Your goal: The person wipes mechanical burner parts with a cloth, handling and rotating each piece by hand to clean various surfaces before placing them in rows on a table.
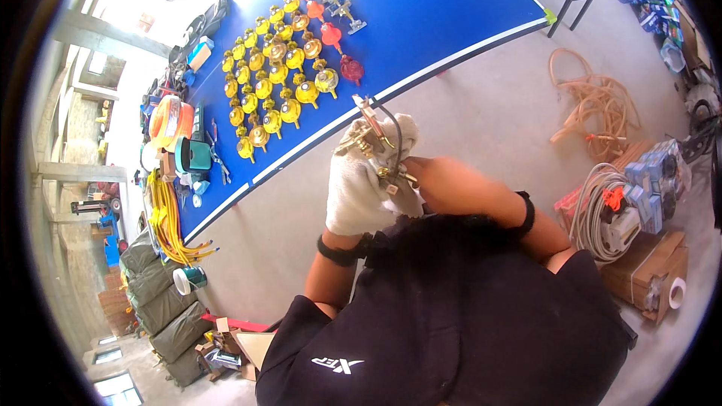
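Observation:
My left hand (358,197), in a white knit glove, is shut on a small brass valve assembly (364,144) with a copper-coloured tube and a black lead. My right hand (409,200), gloved too, is close against the left at the lower end of the assembly; its fingers are mostly hidden, so its grip cannot be told. Both hands are in front of my chest, near the white edge of a blue table (440,22). On it lie rows of yellow gas regulators (277,72), a line of red regulators (331,35) and several grey metal valve parts (341,7).
At the table's left are an orange hose coil (169,118), a teal case (193,155) and yellow hoses (163,220). A bucket (190,279) stands below. To the right, the floor holds tangled orange hose (598,101), a pale hose coil (586,208) and cardboard (643,270).

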`<state>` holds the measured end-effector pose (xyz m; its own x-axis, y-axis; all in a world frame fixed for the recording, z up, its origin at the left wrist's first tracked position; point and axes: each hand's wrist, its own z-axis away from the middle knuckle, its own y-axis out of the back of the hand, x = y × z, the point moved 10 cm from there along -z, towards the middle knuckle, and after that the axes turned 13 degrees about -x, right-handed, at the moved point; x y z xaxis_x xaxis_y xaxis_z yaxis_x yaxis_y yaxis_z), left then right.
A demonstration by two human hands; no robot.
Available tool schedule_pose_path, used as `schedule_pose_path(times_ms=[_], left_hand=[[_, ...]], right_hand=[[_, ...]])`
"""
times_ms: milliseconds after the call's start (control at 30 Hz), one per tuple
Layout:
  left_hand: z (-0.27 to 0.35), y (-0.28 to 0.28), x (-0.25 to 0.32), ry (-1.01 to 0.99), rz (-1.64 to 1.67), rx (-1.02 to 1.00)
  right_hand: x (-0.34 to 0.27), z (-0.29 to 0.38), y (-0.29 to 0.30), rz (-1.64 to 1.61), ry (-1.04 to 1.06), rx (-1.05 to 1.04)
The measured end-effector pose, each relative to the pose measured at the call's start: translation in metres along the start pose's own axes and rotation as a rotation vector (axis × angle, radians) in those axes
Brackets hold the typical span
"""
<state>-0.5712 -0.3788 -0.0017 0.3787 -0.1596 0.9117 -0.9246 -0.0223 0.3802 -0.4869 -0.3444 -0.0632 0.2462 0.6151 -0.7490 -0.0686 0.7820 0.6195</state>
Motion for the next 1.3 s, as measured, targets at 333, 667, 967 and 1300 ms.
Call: schedule_pose_path(times_ms=[333, 667, 967, 1300], left_hand=[[0.011, -0.014, 0.001, 0.276, 0.507, 0.085], [0.029, -0.011, -0.013, 0.314, 0.452, 0.144], [0.039, 0.024, 0.014, 0.187, -0.307, 0.252], [0.035, 0.023, -0.014, 0.294, 0.433, 0.248]], right_hand=[[0.008, 0.032, 0.066, -0.612, 0.276, 0.476], [-0.014, 0.017, 0.073, -0.730, 0.419, 0.577], [-0.026, 0.032, 0.084, -0.732, 0.443, 0.678], [-0.058, 0.046, 0.100, -0.337, 0.594, 0.814]])
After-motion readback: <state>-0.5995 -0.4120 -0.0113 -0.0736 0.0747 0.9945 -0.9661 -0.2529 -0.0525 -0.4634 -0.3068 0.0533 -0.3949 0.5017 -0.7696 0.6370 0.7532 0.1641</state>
